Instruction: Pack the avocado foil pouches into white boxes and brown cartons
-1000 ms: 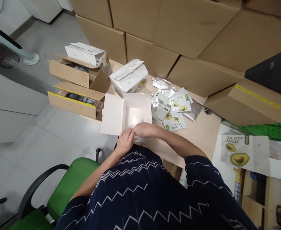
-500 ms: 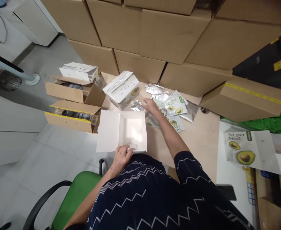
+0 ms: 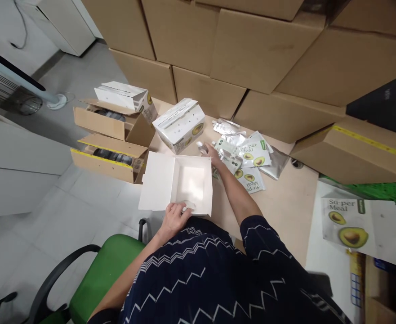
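Observation:
An opened white carton lies near my body, its lid flap folded out to the left. My left hand is closed on the carton's near edge. A small pale, translucent piece shows by its fingertips inside; I cannot make out what it is. Beyond the carton's far right corner, my right hand is closed on a small silver sachet, partly hidden by the fingers. Beside that hand lie green-and-white sachets and Su-per Meal pouches with avocado pictures.
A closed white Su-per Meal box stands behind the carton. Two open brown boxes with dark contents are at left. Stacked brown cartons wall off the back. A green chair is at lower left, and another avocado-printed box at right.
My right hand has come nearer the carton's far right corner and closed on the silver sachet. My left hand keeps its hold on the carton. The whole view has shifted slightly.

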Demonstrator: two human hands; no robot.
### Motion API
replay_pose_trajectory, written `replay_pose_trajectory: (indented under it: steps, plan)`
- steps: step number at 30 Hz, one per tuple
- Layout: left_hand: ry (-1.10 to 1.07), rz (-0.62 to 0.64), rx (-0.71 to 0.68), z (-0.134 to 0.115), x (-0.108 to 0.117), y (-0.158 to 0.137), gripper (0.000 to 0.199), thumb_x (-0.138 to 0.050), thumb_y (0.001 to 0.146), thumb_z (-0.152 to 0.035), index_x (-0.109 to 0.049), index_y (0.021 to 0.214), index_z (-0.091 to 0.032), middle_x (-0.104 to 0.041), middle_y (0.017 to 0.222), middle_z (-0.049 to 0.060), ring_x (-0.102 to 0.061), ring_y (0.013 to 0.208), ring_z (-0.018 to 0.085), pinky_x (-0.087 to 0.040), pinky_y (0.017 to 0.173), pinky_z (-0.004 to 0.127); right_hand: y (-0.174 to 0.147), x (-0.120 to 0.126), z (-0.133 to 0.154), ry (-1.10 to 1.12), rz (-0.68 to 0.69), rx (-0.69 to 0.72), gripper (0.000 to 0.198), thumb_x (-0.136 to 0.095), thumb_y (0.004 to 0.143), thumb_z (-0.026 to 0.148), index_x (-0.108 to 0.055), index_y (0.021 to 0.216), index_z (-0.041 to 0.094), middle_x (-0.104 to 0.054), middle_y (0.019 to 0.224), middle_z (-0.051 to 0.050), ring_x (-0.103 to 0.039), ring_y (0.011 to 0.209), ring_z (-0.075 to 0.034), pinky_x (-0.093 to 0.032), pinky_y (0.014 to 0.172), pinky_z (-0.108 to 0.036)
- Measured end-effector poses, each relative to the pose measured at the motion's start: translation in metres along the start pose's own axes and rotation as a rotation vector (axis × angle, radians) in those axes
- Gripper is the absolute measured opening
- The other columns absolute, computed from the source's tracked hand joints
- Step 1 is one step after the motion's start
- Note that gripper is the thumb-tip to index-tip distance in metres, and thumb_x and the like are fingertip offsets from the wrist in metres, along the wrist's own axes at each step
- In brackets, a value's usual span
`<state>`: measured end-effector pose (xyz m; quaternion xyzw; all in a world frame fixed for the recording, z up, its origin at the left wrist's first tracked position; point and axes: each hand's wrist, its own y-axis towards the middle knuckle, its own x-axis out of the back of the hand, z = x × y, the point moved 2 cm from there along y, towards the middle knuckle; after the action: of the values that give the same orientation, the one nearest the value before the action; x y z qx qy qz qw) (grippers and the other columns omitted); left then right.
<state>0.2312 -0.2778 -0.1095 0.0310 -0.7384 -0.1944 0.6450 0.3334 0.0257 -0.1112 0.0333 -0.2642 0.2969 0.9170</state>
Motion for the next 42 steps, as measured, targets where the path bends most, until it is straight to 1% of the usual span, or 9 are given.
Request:
replay_pose_trajectory:
  steps: [5,10,13,16,19,24,29,32,42]
  plan:
    - [-0.005,-0.015,-0.044,0.002,-0.001,0.006,0.01,-0.063,0.091,-0.027,-0.064,0.101,-0.023,-0.067,0.099,0.006,-0.06,0.085,0.019,-0.041,0.087,0.037,-0.039,0.036,-0.029,0.525,-0.29,-0.235,0.039,-0.051,0.077,0.037,-0.064,0.107,0.015,-0.072,0.087,-0.005,-0.065,0.081,-0.017,-0.053,0.079,-0.029]
    - [-0.02,-0.022,-0.064,0.004,-0.001,0.011,0.012,-0.063,0.092,-0.027,-0.064,0.103,-0.023,-0.068,0.1,0.006,-0.06,0.084,0.018,-0.041,0.089,0.038,-0.083,0.067,-0.048,0.853,-0.601,-0.262,0.045,-0.059,0.072,0.05,-0.064,0.106,0.022,-0.074,0.104,-0.008,-0.07,0.095,-0.025,-0.059,0.078,-0.043]
    - [-0.046,-0.008,-0.072,0.004,-0.002,0.014,0.013,-0.062,0.092,-0.027,-0.064,0.104,-0.023,-0.067,0.102,0.007,-0.06,0.086,0.019,-0.041,0.09,0.039,-0.106,0.086,-0.026,0.879,-0.768,-0.143,0.04,-0.064,0.071,0.047,-0.065,0.104,0.024,-0.073,0.104,-0.006,-0.068,0.103,-0.024,-0.059,0.082,-0.04]
    - [-0.084,0.029,-0.068,0.004,-0.003,0.018,0.014,-0.06,0.093,-0.026,-0.064,0.106,-0.024,-0.067,0.104,0.008,-0.061,0.089,0.019,-0.041,0.09,0.039,-0.124,0.094,0.021,0.876,-0.768,0.012,0.036,-0.062,0.073,0.049,-0.066,0.099,0.024,-0.07,0.095,-0.004,-0.068,0.099,-0.022,-0.059,0.082,-0.037]
    - [-0.089,0.056,-0.06,0.002,-0.003,0.021,0.014,-0.058,0.094,-0.027,-0.064,0.106,-0.024,-0.066,0.105,0.009,-0.061,0.089,0.02,-0.042,0.09,0.039,-0.133,0.085,0.074,0.779,-0.585,0.137,0.03,-0.066,0.073,0.05,-0.067,0.092,0.026,-0.068,0.088,-0.001,-0.068,0.089,-0.019,-0.057,0.079,-0.035]
    - [-0.089,0.04,-0.067,0.001,-0.005,0.019,0.018,-0.058,0.095,-0.028,-0.062,0.112,-0.022,-0.066,0.105,0.009,-0.061,0.086,0.02,-0.044,0.087,0.038,-0.125,0.037,0.126,0.382,-0.037,0.231,0.024,-0.072,0.075,0.04,-0.068,0.092,0.024,-0.068,0.095,-0.001,-0.063,0.085,-0.016,-0.051,0.076,-0.031]
    - [-0.159,0.053,-0.036,0.003,-0.011,0.013,0.024,-0.057,0.095,-0.027,-0.06,0.118,-0.02,-0.066,0.108,0.011,-0.062,0.088,0.021,-0.046,0.084,0.039,-0.108,-0.017,0.119,-0.182,0.345,0.143,0.011,-0.061,0.083,0.028,-0.063,0.084,0.017,-0.066,0.081,-0.002,-0.056,0.075,-0.014,-0.038,0.067,-0.026]
    - [-0.158,0.057,-0.032,0.002,-0.011,0.014,0.021,-0.055,0.096,-0.026,-0.06,0.114,-0.019,-0.066,0.108,0.011,-0.062,0.086,0.02,-0.047,0.083,0.039,-0.105,-0.04,0.105,-0.468,0.537,0.116,0.013,-0.056,0.085,0.021,-0.065,0.093,0.016,-0.069,0.086,-0.007,-0.057,0.076,-0.016,-0.032,0.066,-0.027]
    - [-0.108,0.036,-0.046,0.001,-0.007,0.016,0.02,-0.054,0.097,-0.027,-0.061,0.113,-0.019,-0.068,0.106,0.011,-0.062,0.082,0.02,-0.046,0.08,0.039,-0.111,-0.06,0.086,-0.801,0.949,0.113,0.032,-0.063,0.085,0.022,-0.068,0.114,0.009,-0.073,0.103,-0.02,-0.067,0.088,-0.025,-0.035,0.062,-0.028]
